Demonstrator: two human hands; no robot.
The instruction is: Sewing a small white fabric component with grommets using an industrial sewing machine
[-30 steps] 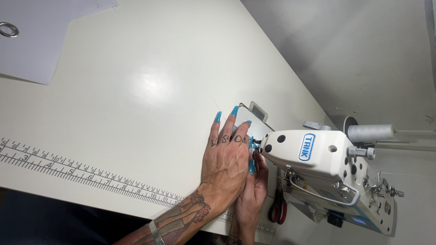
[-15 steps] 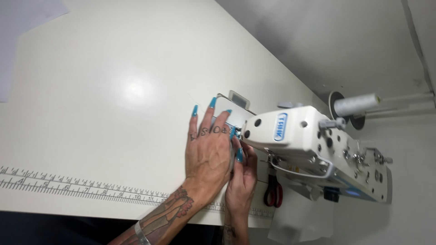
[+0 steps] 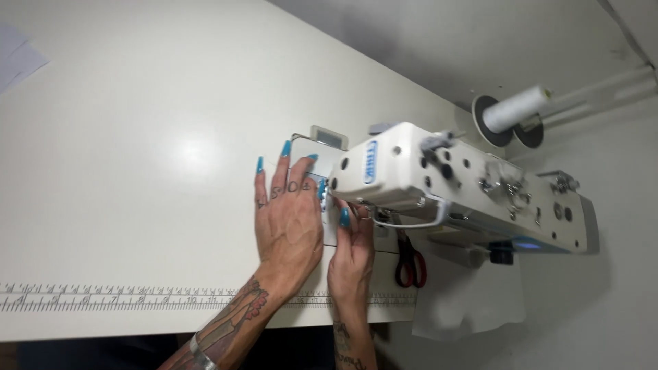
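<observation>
My left hand, with long turquoise nails and tattooed fingers, lies flat with fingers spread on the table just left of the needle area, pressing a small white piece. My right hand rests beside it. Its fingers reach under the head of the white sewing machine, so the fingertips are hidden. The two hands touch side by side. The white piece runs under the presser foot, and most of it is covered by my hands.
Red-handled scissors lie under the machine arm. A white thread cone stands behind the machine. A printed ruler strip runs along the cream table's front edge. White cloth hangs off the right edge. A paper sheet lies far left.
Both hands stay together at the needle. The view has swung so that the machine and hands sit more to the centre and more of the machine shows.
</observation>
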